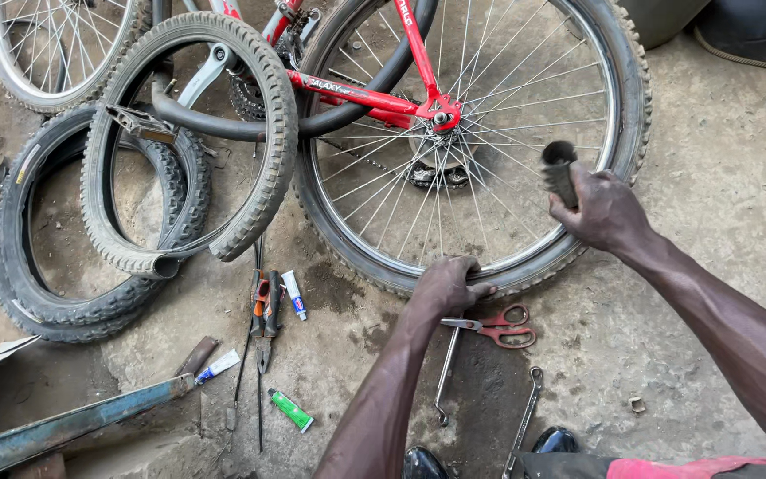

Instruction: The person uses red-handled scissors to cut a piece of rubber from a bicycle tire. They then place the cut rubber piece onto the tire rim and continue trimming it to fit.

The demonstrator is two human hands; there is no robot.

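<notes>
A red bicycle lies on the concrete floor, its rear wheel (525,106) with silver spokes and a knobby tyre in front of me. My left hand (448,284) grips the near edge of that tyre. My right hand (603,211) is raised over the wheel's right side and holds a small dark rubber piece (559,168) upright. A black inner tube (223,124) loops from the wheel across the frame.
Red-handled scissors (500,328) and two metal tyre levers (443,377) lie just below my left hand. Pliers (264,315), small glue tubes (293,294) and a green tube (290,410) lie to the left. Loose tyres (268,133) and a blue metal bar (64,427) lie further left.
</notes>
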